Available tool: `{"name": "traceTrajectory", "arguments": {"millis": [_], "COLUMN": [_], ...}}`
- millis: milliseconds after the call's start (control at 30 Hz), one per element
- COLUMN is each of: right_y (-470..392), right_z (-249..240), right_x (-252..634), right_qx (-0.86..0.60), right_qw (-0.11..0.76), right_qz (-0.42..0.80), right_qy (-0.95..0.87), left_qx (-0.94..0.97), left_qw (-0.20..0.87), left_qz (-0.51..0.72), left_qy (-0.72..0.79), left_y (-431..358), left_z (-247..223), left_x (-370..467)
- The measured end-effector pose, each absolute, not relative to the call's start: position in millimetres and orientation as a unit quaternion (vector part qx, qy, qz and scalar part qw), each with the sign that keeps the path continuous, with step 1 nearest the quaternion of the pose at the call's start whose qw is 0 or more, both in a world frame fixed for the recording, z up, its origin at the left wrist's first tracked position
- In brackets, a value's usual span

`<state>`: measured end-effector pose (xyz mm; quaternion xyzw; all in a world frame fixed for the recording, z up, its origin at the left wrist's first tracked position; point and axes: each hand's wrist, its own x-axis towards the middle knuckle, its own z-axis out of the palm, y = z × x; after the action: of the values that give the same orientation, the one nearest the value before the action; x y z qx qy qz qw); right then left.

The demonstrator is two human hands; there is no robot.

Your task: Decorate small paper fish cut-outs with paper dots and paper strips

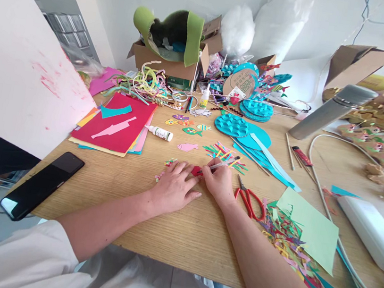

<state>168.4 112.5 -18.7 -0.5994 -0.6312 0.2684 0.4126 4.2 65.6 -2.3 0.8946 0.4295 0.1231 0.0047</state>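
My right hand (218, 178) grips a slim pen (225, 163), its tip down at a small red paper piece (197, 170). Lying flat with its fingers stretched out, my left hand (176, 184) steadies the left side of that red piece. Part of the piece is hidden under my fingers. Just beyond my hands lies a pink paper fish (188, 147), with a green paper fish (192, 131) and several other colourful ones behind it. Thin coloured paper strips (224, 154) are heaped past my right hand. Red-handled scissors (250, 201) rest to its right.
A black phone (42, 185) lies at the left table edge. Stacked coloured paper (116, 124) and a white glue bottle (159, 133) are at left. Blue egg-tray discs (232, 125), a grey thermos (332, 113), paper scraps (284, 235) and a white cable (324, 196) occupy the right.
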Motion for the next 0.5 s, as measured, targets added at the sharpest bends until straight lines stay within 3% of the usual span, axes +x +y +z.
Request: {"name": "traceTrajectory", "arguments": {"millis": [500], "right_y": [111.6], "right_z": [-19.2], "right_x": [169.5], "right_qx": [-0.609], "right_qw": [0.423], "right_qz": [0.264], "right_qy": [-0.617], "left_qx": [0.894], "left_qw": [0.001], "left_qz": [0.128], "left_qy": [0.429], "left_y": [65.8], "left_z": [-4.0], "left_x": [4.3]}}
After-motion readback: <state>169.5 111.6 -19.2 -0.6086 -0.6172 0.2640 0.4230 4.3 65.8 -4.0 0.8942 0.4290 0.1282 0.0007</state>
